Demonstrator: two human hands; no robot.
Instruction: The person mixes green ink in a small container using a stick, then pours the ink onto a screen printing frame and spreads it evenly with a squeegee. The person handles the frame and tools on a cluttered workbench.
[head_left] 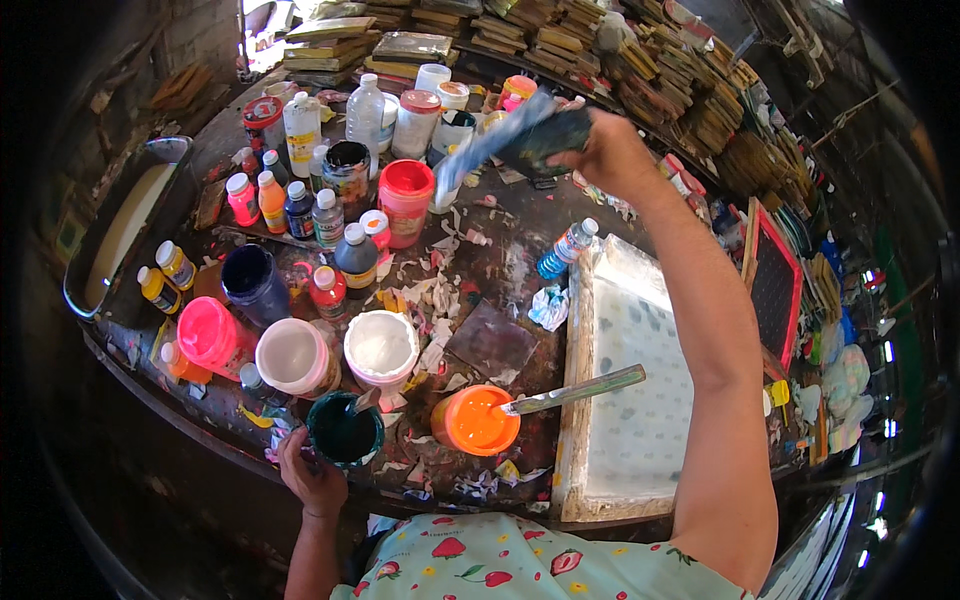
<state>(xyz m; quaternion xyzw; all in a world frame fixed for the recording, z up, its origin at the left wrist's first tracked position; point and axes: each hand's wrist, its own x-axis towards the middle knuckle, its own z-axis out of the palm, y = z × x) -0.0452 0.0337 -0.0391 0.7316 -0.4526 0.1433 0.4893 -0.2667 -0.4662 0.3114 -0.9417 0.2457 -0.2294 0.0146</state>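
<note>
Right hand [610, 150] raised, left [312, 478] low.

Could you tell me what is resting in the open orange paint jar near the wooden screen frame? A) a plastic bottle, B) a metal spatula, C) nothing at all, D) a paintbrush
B: a flat metal spatula lies with its tip in the orange paint jar and its handle out over the wooden screen frame.

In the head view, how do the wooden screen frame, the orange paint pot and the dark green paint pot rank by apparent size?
1. wooden screen frame, by far largest.
2. and 3. orange paint pot and dark green paint pot held by the left hand: they look alike, so unranked.
</note>
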